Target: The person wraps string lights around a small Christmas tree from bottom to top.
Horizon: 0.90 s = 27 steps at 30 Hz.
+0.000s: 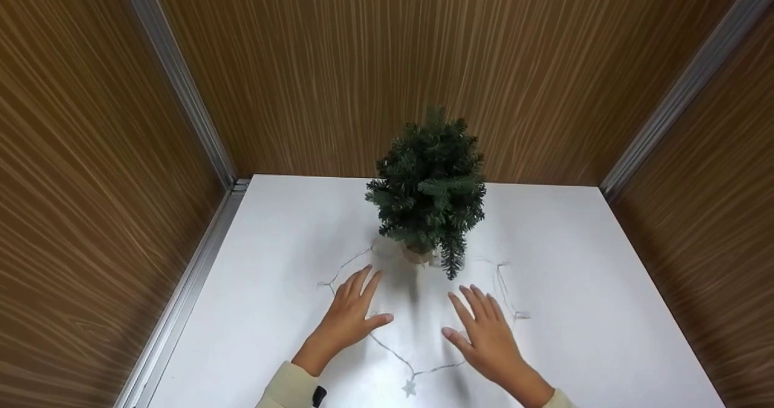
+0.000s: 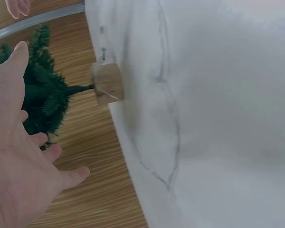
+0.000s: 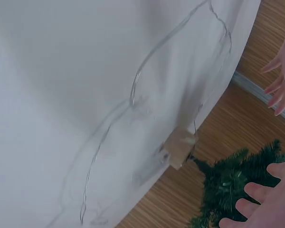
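Note:
A small artificial Christmas tree [image 1: 429, 184] stands upright on the white table. Its base [image 2: 108, 83] is wrapped in brown material, clearest in the wrist views. A thin string of lights [image 1: 390, 350] with star-shaped pieces lies in a loose loop on the table in front of and around the base. My left hand [image 1: 347, 317] hovers over the left part of that loop, fingers spread, holding nothing. Over the right part my right hand [image 1: 487, 335] is likewise spread and holds nothing. Both hands are apart from the tree.
Wood-grain panels [image 1: 338, 75] rise behind the table and at both sides, with metal strips [image 1: 181, 81] at the corners. One star [image 1: 409, 387] of the string lies near the front. A clear-looking small box [image 3: 152, 167] sits beside the tree base.

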Motion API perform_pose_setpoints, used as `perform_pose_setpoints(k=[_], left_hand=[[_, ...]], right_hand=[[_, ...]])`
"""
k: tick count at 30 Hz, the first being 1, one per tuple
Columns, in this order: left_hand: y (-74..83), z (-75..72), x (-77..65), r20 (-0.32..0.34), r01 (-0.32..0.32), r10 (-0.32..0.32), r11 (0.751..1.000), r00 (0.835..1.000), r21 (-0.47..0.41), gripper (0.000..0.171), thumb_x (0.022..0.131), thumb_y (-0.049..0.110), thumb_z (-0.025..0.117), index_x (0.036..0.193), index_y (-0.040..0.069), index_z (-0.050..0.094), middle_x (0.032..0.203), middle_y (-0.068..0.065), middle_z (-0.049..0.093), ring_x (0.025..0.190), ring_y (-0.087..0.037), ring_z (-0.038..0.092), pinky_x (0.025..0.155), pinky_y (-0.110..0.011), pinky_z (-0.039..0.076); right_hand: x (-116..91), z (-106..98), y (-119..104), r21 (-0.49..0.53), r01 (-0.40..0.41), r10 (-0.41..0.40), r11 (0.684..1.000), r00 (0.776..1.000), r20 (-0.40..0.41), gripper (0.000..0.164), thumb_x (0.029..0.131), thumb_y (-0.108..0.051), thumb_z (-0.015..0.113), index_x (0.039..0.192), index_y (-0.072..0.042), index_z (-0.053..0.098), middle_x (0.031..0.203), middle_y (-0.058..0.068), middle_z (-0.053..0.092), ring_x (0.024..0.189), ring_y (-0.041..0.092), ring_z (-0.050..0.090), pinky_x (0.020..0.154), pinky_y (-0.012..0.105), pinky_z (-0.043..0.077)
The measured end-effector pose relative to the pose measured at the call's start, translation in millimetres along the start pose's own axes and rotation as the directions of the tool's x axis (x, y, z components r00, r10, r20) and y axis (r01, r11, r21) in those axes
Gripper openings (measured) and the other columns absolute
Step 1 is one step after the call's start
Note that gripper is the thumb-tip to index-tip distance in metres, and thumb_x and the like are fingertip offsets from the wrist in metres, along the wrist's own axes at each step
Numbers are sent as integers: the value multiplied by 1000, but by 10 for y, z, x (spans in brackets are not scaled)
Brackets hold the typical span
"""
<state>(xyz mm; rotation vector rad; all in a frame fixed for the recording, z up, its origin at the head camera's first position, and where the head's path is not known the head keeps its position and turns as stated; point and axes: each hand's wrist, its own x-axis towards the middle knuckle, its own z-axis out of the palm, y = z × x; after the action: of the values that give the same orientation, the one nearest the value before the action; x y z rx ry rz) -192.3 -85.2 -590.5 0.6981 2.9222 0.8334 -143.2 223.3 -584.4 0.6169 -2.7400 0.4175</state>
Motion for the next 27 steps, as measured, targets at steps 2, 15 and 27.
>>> perform_pose_setpoints(k=[2, 15, 27], left_hand=[[-60, 49, -5, 6, -1, 1, 1000, 1000, -20, 91, 94, 61, 60, 162, 17, 19, 167, -10, 16, 152, -35, 19, 117, -60, 26], [-418, 299, -49, 60, 59, -52, 992, 997, -114, 90, 89, 56, 70, 160, 22, 27, 160, -5, 35, 145, -29, 33, 116, -55, 29], [-639, 439, -133, 25, 115, -113, 984, 993, -134, 73, 83, 38, 81, 146, 18, 52, 132, -1, 63, 117, -25, 49, 98, -45, 41]], right_hand=[[-4, 73, -74, 25, -8, 8, 1000, 1000, 11, 64, 99, -49, 58, 152, -14, 46, 154, 15, 45, 144, 38, 36, 115, 58, 28], [-10, 618, -465, 117, -67, 65, 991, 998, 25, 58, 99, -51, 58, 141, -12, 57, 137, 8, 57, 127, 28, 51, 99, 48, 46], [89, 902, -673, 163, -120, 115, 979, 993, 40, 46, 94, -48, 68, 124, -13, 68, 107, -1, 67, 95, 19, 60, 76, 35, 53]])
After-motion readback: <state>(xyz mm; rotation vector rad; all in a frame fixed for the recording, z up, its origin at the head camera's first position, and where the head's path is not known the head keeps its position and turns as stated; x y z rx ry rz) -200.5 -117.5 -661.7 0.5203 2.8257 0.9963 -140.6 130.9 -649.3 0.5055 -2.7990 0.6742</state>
